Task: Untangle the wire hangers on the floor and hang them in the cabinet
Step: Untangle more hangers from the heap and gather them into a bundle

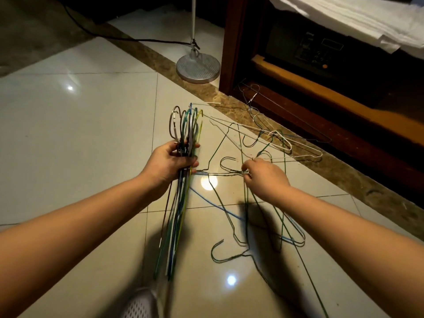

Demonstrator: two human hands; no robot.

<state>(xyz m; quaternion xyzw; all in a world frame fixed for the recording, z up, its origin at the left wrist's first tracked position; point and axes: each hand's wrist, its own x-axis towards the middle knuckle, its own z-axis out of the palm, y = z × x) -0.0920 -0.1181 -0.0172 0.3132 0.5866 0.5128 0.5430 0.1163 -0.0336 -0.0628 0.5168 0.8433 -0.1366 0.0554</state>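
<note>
The fingers [194, 163] of the left hand [171, 162] are clenched round a bundle [183, 125] of wire hangers. They grip it just below the hooks, which stand together above the fist, while the blurred bodies hang down toward the floor [80, 134]. The right hand [267, 180] reaches into the tangle [259, 154] beside it. Its fingers [246, 167] are curled and seem to pinch a thin dark wire near a hook, though the wire is too fine to tell which hanger it belongs to. The tangle lies flat on the tiles, spread from just right of the bundle to the marble strip in front of the cabinet [231, 42]. A white hanger [289, 145] lies across its far side, a blue wire [215, 206] runs through the middle, and a green hanger [227, 260] lies nearest the person with its hook pointing left. A few more thin hangers rest against the cabinet's bottom edge. The cabinet is dark wood and stands open, with a safe [305, 49] inside and a white cloth [344, 14] above it. A round metal lamp base [198, 67] stands just left of the cabinet, and a black cable [110, 37] trails away from its pole. A pale shoe [140, 304] shows at the bottom edge, below the bundle.
</note>
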